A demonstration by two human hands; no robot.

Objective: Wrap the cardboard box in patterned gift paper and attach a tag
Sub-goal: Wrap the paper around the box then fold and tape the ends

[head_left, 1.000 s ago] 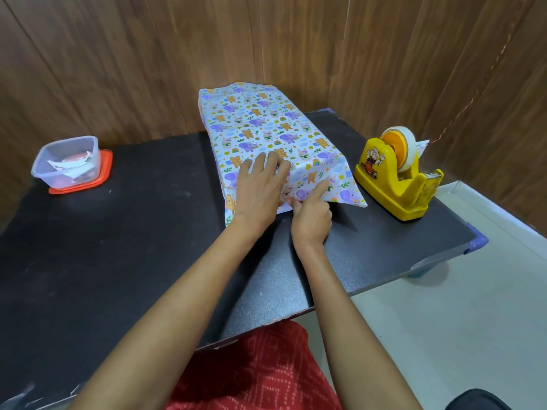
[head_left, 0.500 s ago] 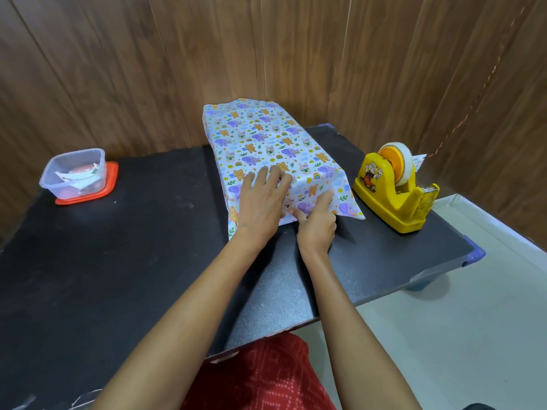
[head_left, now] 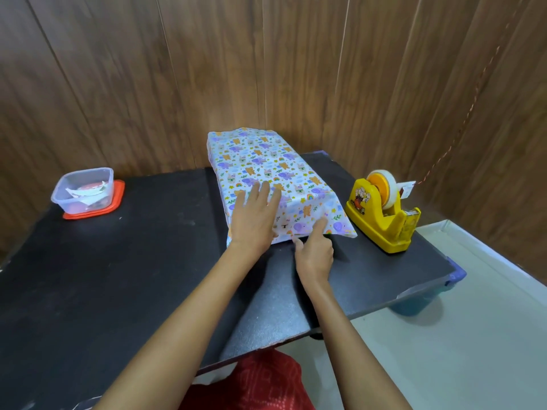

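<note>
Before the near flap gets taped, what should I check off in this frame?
1. Left hand flat on the gift paper, pressing it down: ok.
2. Right hand index finger on the near flap: ok.
3. Flap's right corner tucked in: not ok, it juts out over the table.
4. Tape dispenser stands on the right hand's side, likely in reach: ok.
5. Loose tape end ready at the cutter: cannot tell.
</note>
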